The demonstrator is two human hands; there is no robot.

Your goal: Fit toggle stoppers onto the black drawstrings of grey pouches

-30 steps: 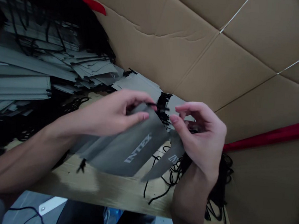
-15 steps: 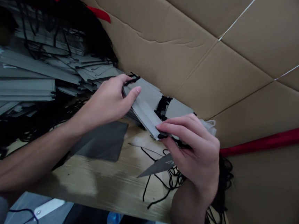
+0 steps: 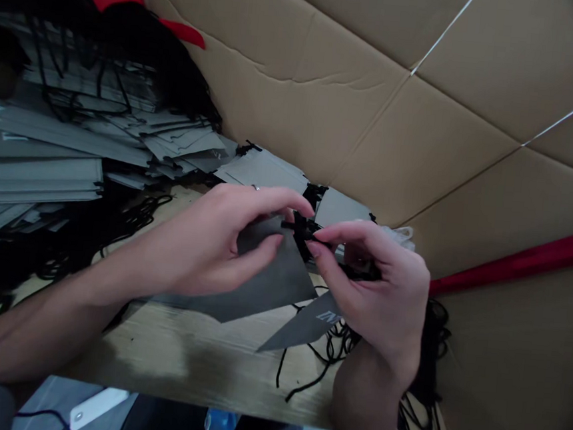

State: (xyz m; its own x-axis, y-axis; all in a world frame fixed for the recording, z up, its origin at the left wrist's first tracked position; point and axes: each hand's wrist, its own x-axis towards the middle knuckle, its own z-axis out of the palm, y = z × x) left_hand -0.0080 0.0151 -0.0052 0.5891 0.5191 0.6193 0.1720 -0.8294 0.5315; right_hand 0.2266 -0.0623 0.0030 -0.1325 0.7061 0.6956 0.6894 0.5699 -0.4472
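Note:
Near the middle of the view, my right hand [image 3: 375, 283] pinches a black cord end [image 3: 309, 234] between thumb and fingertips. A grey piece with white lettering [image 3: 307, 324] hangs below that hand. My left hand [image 3: 234, 237] is just to the left, its thumb and index finger apart, beside a larger grey flat piece [image 3: 275, 281]. Part of that piece is hidden behind the left hand, so whether the other fingers touch it is unclear. Black cords [image 3: 327, 352] lie loosely on the table under my right hand.
Stacks of grey pieces [image 3: 34, 173] with black cords fill the left. Smaller grey stacks [image 3: 270, 173] lie along the cardboard wall [image 3: 327, 98]. A red strip [image 3: 523, 262] crosses the right side. A white tag [image 3: 99, 407] is below the table edge.
The light grey stack both hands held now lies by the cardboard. My left hand has moved right and down, near my right fingertips. The larger grey piece is now raised and tilted.

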